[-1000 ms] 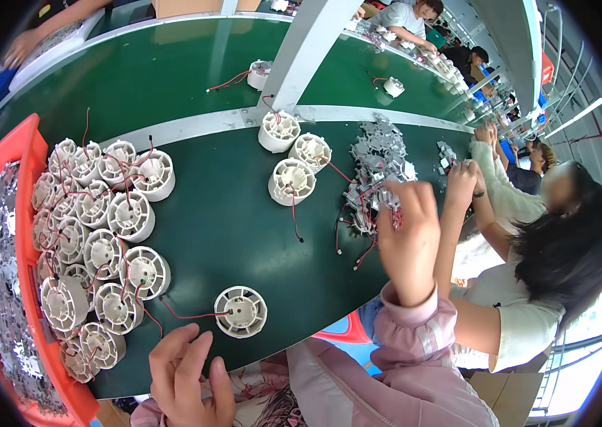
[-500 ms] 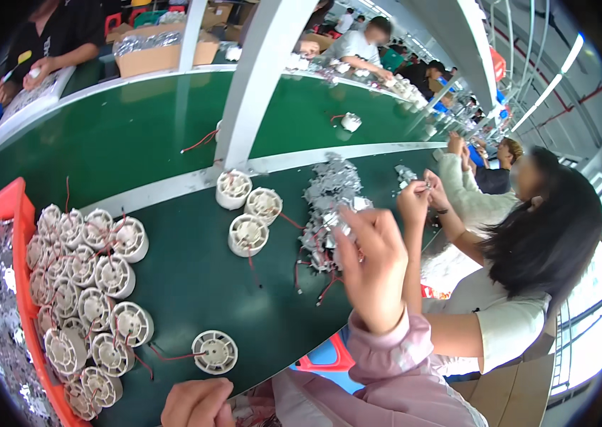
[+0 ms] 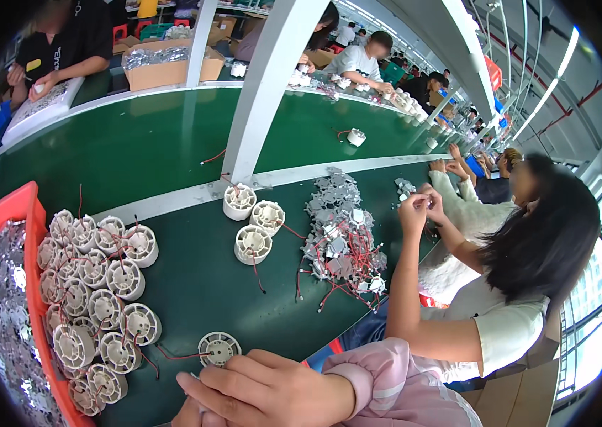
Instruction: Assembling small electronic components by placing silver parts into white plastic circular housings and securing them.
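My right hand [image 3: 280,390] is at the near edge of the bench, its fingers bent together over my left hand [image 3: 191,415]. The left hand is mostly covered by the right one and cut off by the lower edge. Both are closed; whatever lies between the fingers is hidden. Just beyond them a white round plastic housing [image 3: 218,349] with spokes and a red wire lies on the green bench, partly covered by my right fingers. Farther off, a pile of small silver metal pieces with red wires [image 3: 340,238] sits near the co-worker's arm.
Left of my hands stand several white round housings [image 3: 105,308] in rows, beside a red bin [image 3: 33,299] of shiny metal pieces. Three more housings [image 3: 253,244] stand mid-bench near a white post [image 3: 258,92]. At the right a co-worker [image 3: 521,285] works with raised hands.
My right hand has come down and left from above the pile of silver pieces to my left hand. The view has shifted slightly, and the pile is now uncovered.
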The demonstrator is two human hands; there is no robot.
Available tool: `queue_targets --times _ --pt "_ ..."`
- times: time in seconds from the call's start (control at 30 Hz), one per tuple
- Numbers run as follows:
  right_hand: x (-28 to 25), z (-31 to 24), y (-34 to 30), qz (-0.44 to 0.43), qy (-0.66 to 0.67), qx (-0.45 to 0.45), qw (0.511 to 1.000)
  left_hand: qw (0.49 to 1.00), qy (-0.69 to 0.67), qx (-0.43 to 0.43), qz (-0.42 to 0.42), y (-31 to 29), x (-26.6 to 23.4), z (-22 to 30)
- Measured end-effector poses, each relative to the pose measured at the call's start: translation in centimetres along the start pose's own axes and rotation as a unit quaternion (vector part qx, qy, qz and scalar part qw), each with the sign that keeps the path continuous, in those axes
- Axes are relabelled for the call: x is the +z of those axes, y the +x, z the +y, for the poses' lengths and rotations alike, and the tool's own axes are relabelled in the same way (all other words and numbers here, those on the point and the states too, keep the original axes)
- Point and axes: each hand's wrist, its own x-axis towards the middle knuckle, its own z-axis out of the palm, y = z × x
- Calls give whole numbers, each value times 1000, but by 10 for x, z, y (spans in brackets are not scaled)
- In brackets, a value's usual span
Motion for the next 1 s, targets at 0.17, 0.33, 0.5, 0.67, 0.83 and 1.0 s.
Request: queue_targets --times 0.17,0.33,0.5,0.67,0.83,1.0 --pt "-2 -2 -3 2 45 53 998 996 -31 42 72 13 18 -8" --pt "-15 2 -11 -57 121 47 990 975 -181 -82 101 6 9 -25" --pt "-19 29 2 -13 154 7 988 960 -198 -194 -41 11 -9 -10" --pt "0 38 -6 -133 278 4 951 984 -108 -118 -82 16 -12 -25" --pt "-12 33 -8 -159 263 42 951 969 -97 -191 -123 20 -15 -19" --pt "-6 34 -12 -167 221 33 960 963 -168 -198 -79 15 -17 -27"
